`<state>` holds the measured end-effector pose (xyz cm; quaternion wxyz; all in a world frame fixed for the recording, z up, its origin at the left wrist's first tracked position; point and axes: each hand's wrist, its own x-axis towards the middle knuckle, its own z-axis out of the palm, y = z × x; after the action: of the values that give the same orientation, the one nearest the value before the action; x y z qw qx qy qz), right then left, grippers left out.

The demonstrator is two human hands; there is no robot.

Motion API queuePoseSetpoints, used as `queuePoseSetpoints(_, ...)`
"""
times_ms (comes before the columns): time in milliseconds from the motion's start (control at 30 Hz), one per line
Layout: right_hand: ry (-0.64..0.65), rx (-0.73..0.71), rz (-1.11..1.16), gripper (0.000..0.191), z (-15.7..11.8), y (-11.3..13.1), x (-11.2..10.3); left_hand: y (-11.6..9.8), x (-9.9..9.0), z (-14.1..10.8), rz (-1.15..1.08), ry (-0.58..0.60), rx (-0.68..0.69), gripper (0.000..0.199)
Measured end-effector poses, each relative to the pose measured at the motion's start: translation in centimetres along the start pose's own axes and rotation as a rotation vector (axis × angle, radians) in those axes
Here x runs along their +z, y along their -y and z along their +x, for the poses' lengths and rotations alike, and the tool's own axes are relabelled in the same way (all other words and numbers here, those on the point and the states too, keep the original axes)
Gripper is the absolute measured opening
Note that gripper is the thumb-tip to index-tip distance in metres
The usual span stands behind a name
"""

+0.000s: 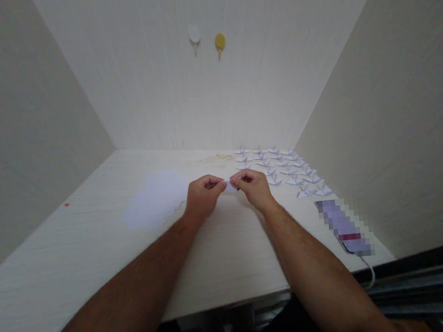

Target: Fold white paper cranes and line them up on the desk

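Between my hands, just above the middle of the table, is a small piece of white paper (230, 188). My left hand (206, 192) pinches its left side between thumb and fingers. On the other side, my right hand (252, 185) grips the paper the same way. The fingers cover much of it, so its folds are hard to make out. Several folded white paper cranes (271, 177) stand in rows right behind and beside my right hand. To the left of my left hand lies a pile of white paper sheets (154, 196), pale and washed out.
A phone (343, 227) with a blurred-out screen lies at the table's right edge, a white cable (369, 272) running from it. Walls enclose the white table (216, 271) at the back and sides. A white hook (193, 34) and a yellow hook (220, 42) are on the back wall.
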<state>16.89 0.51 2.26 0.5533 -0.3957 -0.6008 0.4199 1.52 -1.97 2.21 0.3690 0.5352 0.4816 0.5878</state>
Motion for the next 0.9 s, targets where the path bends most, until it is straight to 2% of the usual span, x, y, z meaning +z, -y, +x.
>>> queuePoseSetpoints(300, -0.026, 0.028, 0.024, 0.014, -0.17, 0.34, 0.26, -0.42, 0.15, -0.08, 0.031, -0.007, -0.015, 0.014)
queuePoseSetpoints(567, 0.015, 0.042, -0.079, 0.014, -0.21, 0.25, 0.35, -0.42, -0.03, 0.14, 0.083, 0.083, 0.028, 0.005)
queuePoseSetpoints(700, 0.037, 0.035, -0.081, 0.013, 0.03, 0.13, 0.18, -0.47, -0.18, 0.19, 0.081, 0.132, 0.047, 0.013)
queuePoseSetpoints(900, 0.049, 0.073, -0.048, 0.018, 0.14, 0.06, 0.18, -0.22, -0.21, 0.22, 0.112, 0.097, 0.073, 0.017)
